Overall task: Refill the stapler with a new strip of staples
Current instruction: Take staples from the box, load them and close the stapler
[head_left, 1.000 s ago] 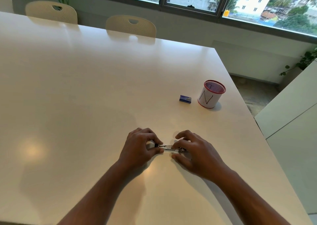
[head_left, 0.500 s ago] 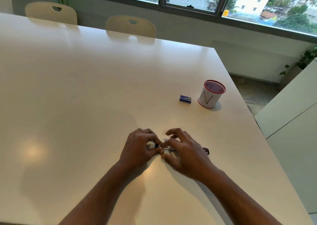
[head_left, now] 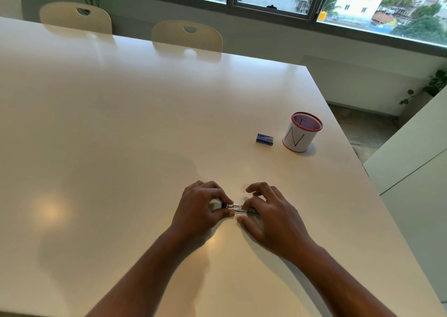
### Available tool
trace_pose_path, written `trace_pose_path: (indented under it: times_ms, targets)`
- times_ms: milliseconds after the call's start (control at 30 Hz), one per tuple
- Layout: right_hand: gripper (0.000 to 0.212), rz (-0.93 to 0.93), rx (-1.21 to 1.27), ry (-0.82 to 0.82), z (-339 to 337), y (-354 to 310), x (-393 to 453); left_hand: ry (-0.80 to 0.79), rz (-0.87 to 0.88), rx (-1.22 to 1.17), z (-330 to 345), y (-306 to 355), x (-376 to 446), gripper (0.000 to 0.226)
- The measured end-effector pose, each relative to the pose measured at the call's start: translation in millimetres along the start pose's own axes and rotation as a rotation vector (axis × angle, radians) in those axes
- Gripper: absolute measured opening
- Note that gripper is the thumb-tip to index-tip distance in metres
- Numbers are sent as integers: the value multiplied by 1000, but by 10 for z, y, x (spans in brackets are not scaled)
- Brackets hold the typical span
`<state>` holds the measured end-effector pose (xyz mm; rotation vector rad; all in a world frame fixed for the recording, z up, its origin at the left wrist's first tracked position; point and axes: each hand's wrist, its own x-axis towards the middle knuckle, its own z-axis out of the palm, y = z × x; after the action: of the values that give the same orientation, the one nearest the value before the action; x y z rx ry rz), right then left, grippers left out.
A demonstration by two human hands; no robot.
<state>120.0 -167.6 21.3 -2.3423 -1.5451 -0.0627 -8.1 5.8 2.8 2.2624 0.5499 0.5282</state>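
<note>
A small metal stapler [head_left: 238, 208] lies on the white table [head_left: 121, 135] between my hands, only its shiny middle showing. My left hand [head_left: 200, 208] pinches its left end with thumb and forefinger. My right hand [head_left: 271, 217] covers its right end, forefinger and thumb on the metal, the other fingers spread and lifted. I cannot tell whether a strip of staples is in the stapler. A small blue staple box [head_left: 264, 139] lies farther back on the table, to the right.
A white mesh pen cup [head_left: 301, 132] with a red rim and a drawn "N" stands just right of the staple box, near the table's right edge. Two cream chairs [head_left: 187, 36] stand at the far side. A white cabinet [head_left: 416, 162] is on the right.
My right hand slid left over the stapler and then back right a little, its fingers lifting. The dark part seen to the right of that hand half a second ago is hidden now. My left hand stayed put.
</note>
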Motion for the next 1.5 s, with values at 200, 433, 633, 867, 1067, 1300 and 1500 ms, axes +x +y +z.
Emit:
trace_pose_path:
  times_ms: [200, 433, 633, 867, 1067, 1300, 1500]
  targets:
    - [40, -3, 71, 12, 38, -44, -30, -9, -2, -20, -15, 16, 7, 19]
    - [41, -71, 70, 11, 48, -56, -25, -22, 6, -16, -4, 19, 5, 18]
    - [39, -66, 49, 14, 57, -97, 37, -22, 19, 5, 3, 19, -10, 17]
    - [32, -37, 139, 85, 70, -45, -13, -13, 8, -13, -29, 34, 2, 20]
    - [35, -36, 134, 121, 168, -102, -47, -34, -13, 5, -15, 2, 24, 21]
    - [34, -49, 1, 101, 182, -159, 5, -46, -8, 27, -9, -12, 42, 22]
    - [32, -47, -4, 67, 138, -175, 53, -45, 0, 19, -13, -8, 27, 20]
